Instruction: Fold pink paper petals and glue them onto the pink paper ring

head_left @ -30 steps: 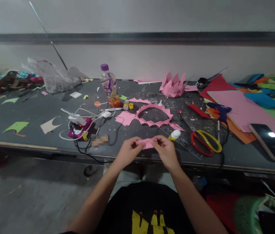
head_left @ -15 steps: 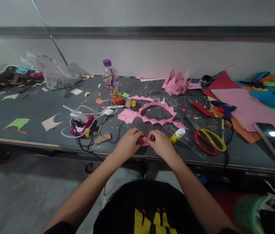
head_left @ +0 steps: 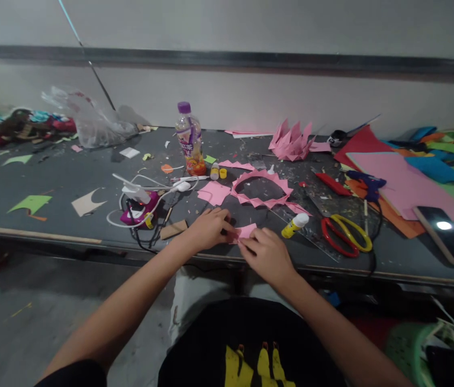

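Observation:
Between my hands, close to the table's front edge, is a small piece of pink paper (head_left: 246, 231). My left hand (head_left: 212, 228) pinches its left end. The fingers of my right hand (head_left: 266, 251) are closed on its lower right edge. Just beyond lies a ring of folded pink paper points (head_left: 261, 203), with a flat stack of pink paper pieces (head_left: 214, 193) at its left. A glue stick (head_left: 294, 226) with a white cap lies to the right of my right hand. Behind the ring stands a pink folded-paper flower (head_left: 291, 142).
Scissors (head_left: 345, 235), a ruler (head_left: 311, 239), a glue gun (head_left: 367, 183) and a phone (head_left: 448, 236) lie on the right. To the left are a purple power strip (head_left: 140, 212) with white cables and a drink bottle (head_left: 190, 142). Coloured sheets (head_left: 404, 177) cover the far right.
The pink paper now shows a wider flat face between my hands. My right hand has shifted slightly down and right, and my left hand a little to the left. The view has moved slightly.

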`<state>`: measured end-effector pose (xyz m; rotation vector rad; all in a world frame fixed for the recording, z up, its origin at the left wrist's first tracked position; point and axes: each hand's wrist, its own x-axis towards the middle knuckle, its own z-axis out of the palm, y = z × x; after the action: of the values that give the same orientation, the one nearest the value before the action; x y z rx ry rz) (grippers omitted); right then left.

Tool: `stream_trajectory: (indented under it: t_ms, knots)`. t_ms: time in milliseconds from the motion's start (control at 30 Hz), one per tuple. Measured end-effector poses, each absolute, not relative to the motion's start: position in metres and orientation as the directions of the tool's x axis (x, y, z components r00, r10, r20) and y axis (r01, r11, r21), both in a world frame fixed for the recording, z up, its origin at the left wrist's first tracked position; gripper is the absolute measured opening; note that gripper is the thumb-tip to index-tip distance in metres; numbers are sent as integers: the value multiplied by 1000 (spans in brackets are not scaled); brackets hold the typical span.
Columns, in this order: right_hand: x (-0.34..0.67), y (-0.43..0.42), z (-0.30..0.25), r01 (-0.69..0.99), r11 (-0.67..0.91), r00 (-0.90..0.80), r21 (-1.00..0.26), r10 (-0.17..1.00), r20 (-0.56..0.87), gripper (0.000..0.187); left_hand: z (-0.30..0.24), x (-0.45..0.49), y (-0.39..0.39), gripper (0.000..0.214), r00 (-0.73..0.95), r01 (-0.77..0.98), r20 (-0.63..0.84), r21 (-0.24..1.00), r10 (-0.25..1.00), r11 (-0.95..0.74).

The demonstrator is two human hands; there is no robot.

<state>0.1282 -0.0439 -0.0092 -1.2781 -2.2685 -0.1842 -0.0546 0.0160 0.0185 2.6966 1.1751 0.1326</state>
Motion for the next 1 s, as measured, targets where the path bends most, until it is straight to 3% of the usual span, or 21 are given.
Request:
stream_trajectory:
  t_ms: [133, 333, 467, 533, 600, 733, 867, 1000]
  knots:
    - [129, -50, -19, 813, 570, -438, -118, 733, 521, 20, 25, -54, 18, 24, 691, 712, -47, 218, 721, -668]
    - [151, -50, -21, 906, 387, -265, -170, 832, 487, 21, 26, -55, 16, 29, 679, 725, -83, 232, 729, -649]
    - [161, -51, -20, 925, 274, -150, -262, 900, 410, 25, 20, -57, 10, 40, 658, 729, -25, 271, 752, -629]
    - [162, -51, -19, 906, 266, -134, -330, 918, 372, 29, 17, -58, 6, 51, 614, 742, 44, 309, 788, -596]
    - [161, -50, -17, 865, 282, -139, -416, 930, 341, 31, 12, -58, 1, 47, 578, 743, 93, 350, 811, -570]
    - [155, -45, -16, 695, 274, -75, -665, 947, 312, 21, 5, -55, -8, 22, 546, 662, 161, 519, 822, -541]
    - [149, -35, -16, 387, 154, 15, -909, 985, 173, 38, 6, -50, -15, 9, 495, 497, 118, 774, 861, -392]
    - [146, -30, -11, -9, -22, -34, -1000, 999, -21, 41, 17, -46, -22, 9, 352, 327, 194, 891, 916, -314]
